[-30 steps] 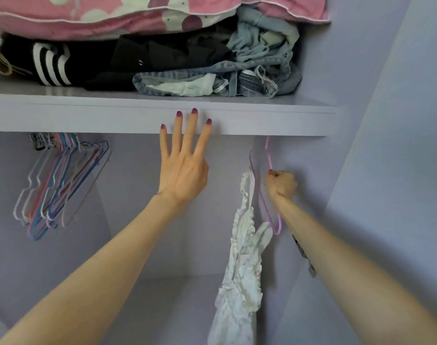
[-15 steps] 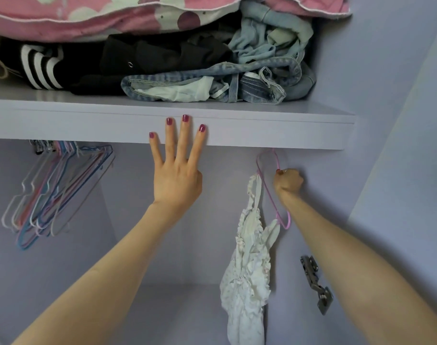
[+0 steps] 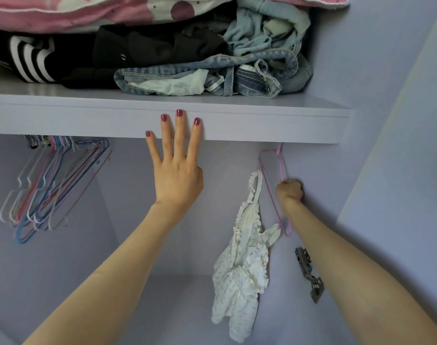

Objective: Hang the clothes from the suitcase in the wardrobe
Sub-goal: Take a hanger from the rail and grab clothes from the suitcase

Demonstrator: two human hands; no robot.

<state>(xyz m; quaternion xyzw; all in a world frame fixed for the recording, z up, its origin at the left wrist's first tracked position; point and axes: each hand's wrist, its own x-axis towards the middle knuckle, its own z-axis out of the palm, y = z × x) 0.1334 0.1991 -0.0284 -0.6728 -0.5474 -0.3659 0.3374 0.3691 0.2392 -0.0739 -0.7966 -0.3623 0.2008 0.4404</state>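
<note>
Two hands up at the wardrobe shelf (image 3: 274, 125) — one flat, one gripping a hanger.

The left hand (image 3: 177, 175) is spread, straight fingers pressed flat on the shelf's front edge. Below the shelf's right end, the right hand (image 3: 290, 190) is curled tight round the wire of a pink hanger (image 3: 272, 192), whose hook goes up behind the shelf edge — the rail is hidden. A white ruffled garment (image 3: 242, 267) hangs from the hanger, under the shelf. Under the shelf's left end hang bare hangers (image 3: 50, 185); on the shelf lie jeans (image 3: 212, 78).
</note>
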